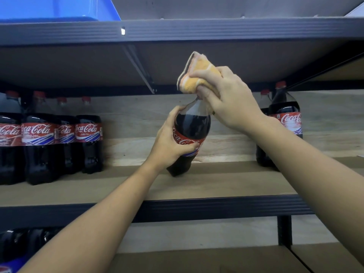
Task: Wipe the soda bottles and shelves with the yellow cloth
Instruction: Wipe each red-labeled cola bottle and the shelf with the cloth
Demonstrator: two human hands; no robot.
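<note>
The left hand [169, 142] grips a Coca-Cola bottle [189, 134] around its red label, fingers [192, 145] curled across the front and the thumb up on the dark shoulder. The bottle is tilted, its top leaning right, and its base sits at or just above the middle shelf [226, 182], roughly midway between the shelf's front edge and its back; contact with the board cannot be told. The right hand [230, 99] comes in from the right and pinches the folded yellow cloth [197, 73] around the bottle's neck and cap, the fingers bunched tight on the fabric so the cap is hidden. A striped corner of the cloth stands up free above the hand, close beneath the underside of the upper shelf [177, 30].

Toward the left end of the middle shelf stands a row of Coca-Cola bottles [49, 138], upright and packed side by side, set back from the front edge. Near the right end stand two more upright bottles [285, 123], partly behind the right forearm. Between these two groups the board lies bare around the held bottle, with open room on both sides and in front up to the dark metal edge. A blue bin [59, 8] rests on the upper shelf at its left. On the lower shelf, dark bottle tops [23, 243] show at the left.
</note>
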